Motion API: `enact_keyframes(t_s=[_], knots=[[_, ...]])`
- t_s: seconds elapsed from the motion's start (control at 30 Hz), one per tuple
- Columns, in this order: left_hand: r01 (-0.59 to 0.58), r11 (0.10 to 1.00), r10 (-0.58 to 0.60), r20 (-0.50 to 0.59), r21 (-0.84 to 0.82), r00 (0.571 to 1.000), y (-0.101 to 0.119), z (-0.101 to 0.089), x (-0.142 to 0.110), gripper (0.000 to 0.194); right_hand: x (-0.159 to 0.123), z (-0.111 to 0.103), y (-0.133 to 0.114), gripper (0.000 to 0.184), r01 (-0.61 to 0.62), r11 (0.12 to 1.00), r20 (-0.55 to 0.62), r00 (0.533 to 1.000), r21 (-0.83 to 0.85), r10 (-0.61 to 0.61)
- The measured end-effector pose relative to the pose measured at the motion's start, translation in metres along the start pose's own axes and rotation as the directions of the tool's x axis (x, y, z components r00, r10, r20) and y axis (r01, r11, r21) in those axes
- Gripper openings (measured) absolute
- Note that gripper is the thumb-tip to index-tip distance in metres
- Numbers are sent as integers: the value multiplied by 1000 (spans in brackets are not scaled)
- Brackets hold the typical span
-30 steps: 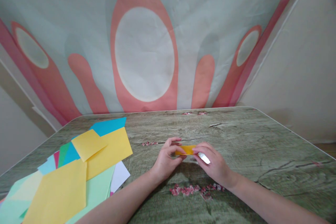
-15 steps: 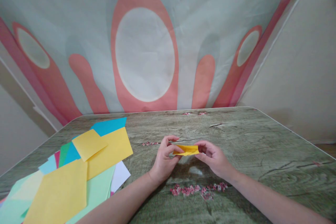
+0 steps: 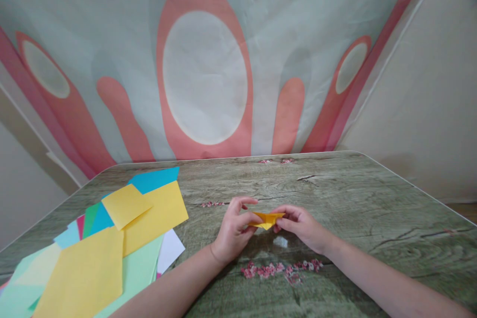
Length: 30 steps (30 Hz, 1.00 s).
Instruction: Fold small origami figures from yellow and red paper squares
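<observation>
A small piece of folded yellow-orange paper [image 3: 266, 220] is held just above the table in front of me, its lower edge narrowing to a point. My left hand [image 3: 235, 231] pinches its left end between thumb and fingers, with the index finger raised above. At the right end, my right hand [image 3: 300, 226] grips the paper between thumb and fingertips. Below the paper shows a small whitish patch [image 3: 280, 242] on the tabletop; I cannot tell whether it is a scrap or a reflection.
Loose coloured paper sheets overlap on the left, among them a large yellow sheet [image 3: 84, 271], a blue sheet [image 3: 156, 179] and a pale green sheet [image 3: 139, 263]. The wood-patterned table [image 3: 365, 198] has printed pink blossoms. A printed backdrop [image 3: 268, 20] hangs behind its far edge.
The folded paper has tilted and dropped slightly, now showing a pointed lower edge. My right fingers have shifted their hold on its right end. The whitish patch, earlier bright by my right fingers, appears lower.
</observation>
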<state>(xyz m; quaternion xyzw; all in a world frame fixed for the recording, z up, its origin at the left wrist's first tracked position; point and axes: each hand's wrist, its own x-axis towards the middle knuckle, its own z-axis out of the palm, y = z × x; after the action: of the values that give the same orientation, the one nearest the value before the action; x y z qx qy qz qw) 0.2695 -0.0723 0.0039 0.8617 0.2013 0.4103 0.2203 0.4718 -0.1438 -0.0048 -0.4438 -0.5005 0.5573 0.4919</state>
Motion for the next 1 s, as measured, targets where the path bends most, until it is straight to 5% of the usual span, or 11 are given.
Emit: enact_keyframes(t_s=[0.53, 1.0], knots=[[-226, 965, 217, 83, 135, 973, 3, -6, -1, 10, 1, -1, 0, 34, -91, 984, 21, 996, 152, 89], [-212, 972, 201, 104, 105, 974, 2, -5, -1, 10, 2, 0, -5, 32, -178, 979, 90, 981, 100, 169]])
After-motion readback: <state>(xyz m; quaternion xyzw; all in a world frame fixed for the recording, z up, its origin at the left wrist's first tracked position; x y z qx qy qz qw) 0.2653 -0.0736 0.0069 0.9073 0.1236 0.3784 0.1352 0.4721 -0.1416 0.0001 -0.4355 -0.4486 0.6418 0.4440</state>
